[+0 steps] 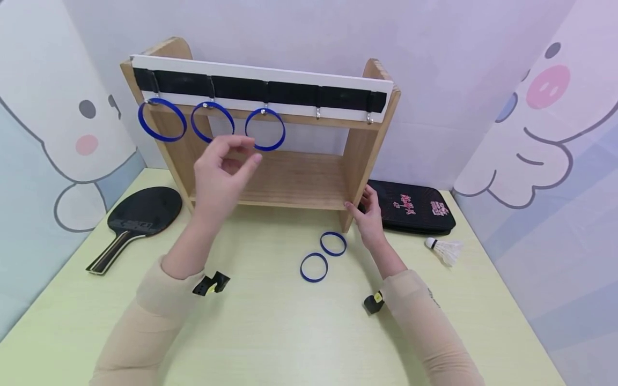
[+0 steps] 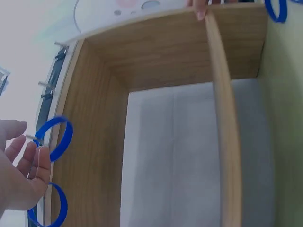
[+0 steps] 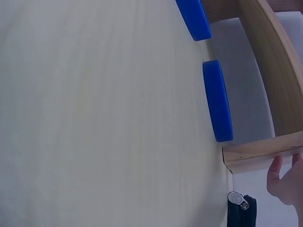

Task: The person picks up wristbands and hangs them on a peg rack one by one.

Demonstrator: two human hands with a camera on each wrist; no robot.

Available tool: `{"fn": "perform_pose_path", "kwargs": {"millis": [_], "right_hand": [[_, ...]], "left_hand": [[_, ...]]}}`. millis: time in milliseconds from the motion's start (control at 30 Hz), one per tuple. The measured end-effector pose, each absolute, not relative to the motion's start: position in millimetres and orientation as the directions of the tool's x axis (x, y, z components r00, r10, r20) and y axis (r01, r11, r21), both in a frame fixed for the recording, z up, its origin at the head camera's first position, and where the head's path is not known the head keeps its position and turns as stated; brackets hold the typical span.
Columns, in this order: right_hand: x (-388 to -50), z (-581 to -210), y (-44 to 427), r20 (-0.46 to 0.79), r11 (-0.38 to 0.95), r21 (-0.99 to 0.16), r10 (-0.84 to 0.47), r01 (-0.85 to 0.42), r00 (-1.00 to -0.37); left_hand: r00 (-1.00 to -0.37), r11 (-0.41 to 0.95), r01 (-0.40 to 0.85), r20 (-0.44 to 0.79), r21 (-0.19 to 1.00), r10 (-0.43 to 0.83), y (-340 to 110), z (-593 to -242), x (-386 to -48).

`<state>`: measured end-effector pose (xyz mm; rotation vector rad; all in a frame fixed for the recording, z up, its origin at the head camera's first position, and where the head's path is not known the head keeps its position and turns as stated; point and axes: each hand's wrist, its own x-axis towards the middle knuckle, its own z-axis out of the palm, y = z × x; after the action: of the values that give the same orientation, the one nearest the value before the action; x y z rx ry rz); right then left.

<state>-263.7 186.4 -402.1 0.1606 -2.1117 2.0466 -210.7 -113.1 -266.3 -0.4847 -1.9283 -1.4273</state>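
both hands are raised at the shelf: the left hand (image 1: 224, 166) is loosely bent and grasps nothing, its fingertips right by the third hung ring (image 1: 284, 133), though whether one brushes it i cannot tell; the right hand (image 1: 370, 217) grips the lower right side of the wooden shelf (image 1: 299, 179), thumb in front.

nearest beyond the hands, two loose blue rings lie flat on the pale table (image 1: 270, 332), the closer one (image 1: 301, 267) just beside the farther one (image 1: 345, 244), both near the shelf's right foot. higher up, three of the five hooks under the black strip (image 1: 241, 88) carry a blue ring each. the fourth hook (image 1: 318, 113) and the fifth hook (image 1: 369, 119) are bare, so i judge it a little over half done.

around them, a table tennis paddle (image 1: 145, 212) lies to the left, a shuttlecock (image 1: 446, 251) to the right, and behind it a black zip case (image 1: 410, 206), close against the shelf and crowding the right hand. the right forearm runs just beside the loose rings. a cartoon-printed backdrop (image 1: 420, 107) stands behind.
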Motion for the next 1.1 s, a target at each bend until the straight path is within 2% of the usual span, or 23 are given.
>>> {"fn": "perform_pose_path", "kwargs": {"millis": [167,400,600,767,933,1100], "right_hand": [[-263,-402,187,0.215,0.039,-0.976,0.052,-0.213,-0.975],[-263,-401,187,0.217,0.036,-0.976,0.051,-0.215,-0.975],[-263,-402,186,0.224,0.023,-0.974,0.049,-0.224,-0.973],[-263,-402,186,0.22,0.029,-0.975,0.049,-0.219,-0.974],[-263,-402,187,0.214,0.032,-0.977,0.05,-0.213,-0.975],[-263,-403,187,0.222,0.033,-0.975,0.046,-0.22,-0.974]], "left_hand": [[-0.701,0.29,0.68,0.713,0.673,-0.01,-102,-282,-203],[-0.721,0.359,0.672,0.682,0.648,0.12,-87,-311,-199],[-0.8,0.425,0.593,0.559,0.684,0.217,-79,-337,-199],[-0.841,0.506,0.541,0.44,0.672,0.313,-77,-355,-203],[-0.85,0.562,0.523,0.339,0.641,0.404,-76,-372,-210],[-0.826,0.602,0.547,0.26,0.582,0.5,-73,-388,-220]]}}
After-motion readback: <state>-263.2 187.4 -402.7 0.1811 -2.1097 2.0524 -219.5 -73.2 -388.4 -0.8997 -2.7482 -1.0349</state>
